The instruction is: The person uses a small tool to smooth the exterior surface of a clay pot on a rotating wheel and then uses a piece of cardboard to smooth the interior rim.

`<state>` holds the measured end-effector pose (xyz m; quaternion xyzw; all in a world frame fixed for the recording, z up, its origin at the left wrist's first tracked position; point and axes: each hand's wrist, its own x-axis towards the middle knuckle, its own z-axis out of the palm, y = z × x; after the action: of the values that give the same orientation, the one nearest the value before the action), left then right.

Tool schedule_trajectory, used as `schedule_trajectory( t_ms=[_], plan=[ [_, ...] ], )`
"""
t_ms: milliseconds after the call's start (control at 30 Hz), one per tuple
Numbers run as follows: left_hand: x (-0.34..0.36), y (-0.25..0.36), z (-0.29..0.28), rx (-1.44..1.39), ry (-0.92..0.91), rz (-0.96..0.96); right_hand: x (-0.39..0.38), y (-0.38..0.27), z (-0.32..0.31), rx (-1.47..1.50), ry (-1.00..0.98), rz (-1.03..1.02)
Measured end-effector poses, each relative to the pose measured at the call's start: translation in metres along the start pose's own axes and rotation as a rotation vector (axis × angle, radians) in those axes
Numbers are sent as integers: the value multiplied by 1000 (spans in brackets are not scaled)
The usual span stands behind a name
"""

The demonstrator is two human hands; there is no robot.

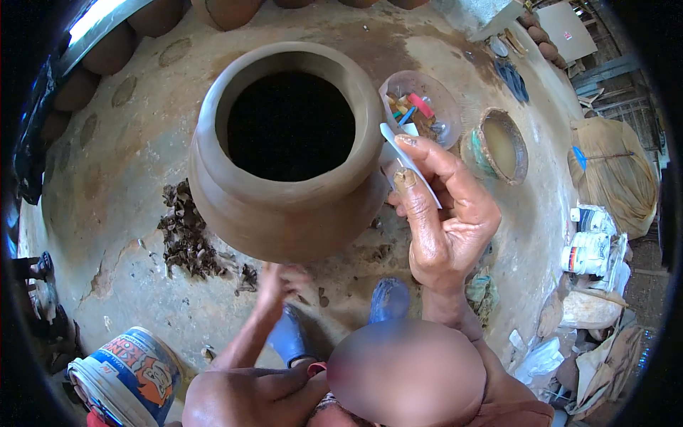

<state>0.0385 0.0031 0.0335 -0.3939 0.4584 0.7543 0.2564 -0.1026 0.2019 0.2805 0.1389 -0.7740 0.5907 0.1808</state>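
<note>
The clay pot (284, 220) sits at eleven o'clock. At its three o'clock, the right hand (455, 220) pinches a white strip (390, 136) between thumb and forefinger; at six, the left hand (281, 281) blurs, its finger state unclear. Tilting the strip could gouge the pot, if soft.

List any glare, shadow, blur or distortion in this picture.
Head view: white glare at upper left; same view: inside of the pot nearly black, left hand blurred, right hand sharper; again the head view: a blurred oval at lower centre, fisheye curvature, dark round border.
</note>
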Motion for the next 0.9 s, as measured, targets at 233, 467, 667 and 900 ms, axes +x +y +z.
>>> schedule_trajectory(
  t_ms=[233, 467, 667, 900],
  plan=[
    [69, 3, -48, -78, 443, 469, -2, -9, 7, 110, -48, 72],
    [-4, 15, 8, -106, 146, 137, -5, -6, 1, 106, -42, 73],
    [69, 43, -66, -71, 380, 589, -14, -3, 6, 158, -23, 85],
    [6, -10, 16, -18, 83, -7, -18, 7, -5, 168, -53, 78]
  ],
)
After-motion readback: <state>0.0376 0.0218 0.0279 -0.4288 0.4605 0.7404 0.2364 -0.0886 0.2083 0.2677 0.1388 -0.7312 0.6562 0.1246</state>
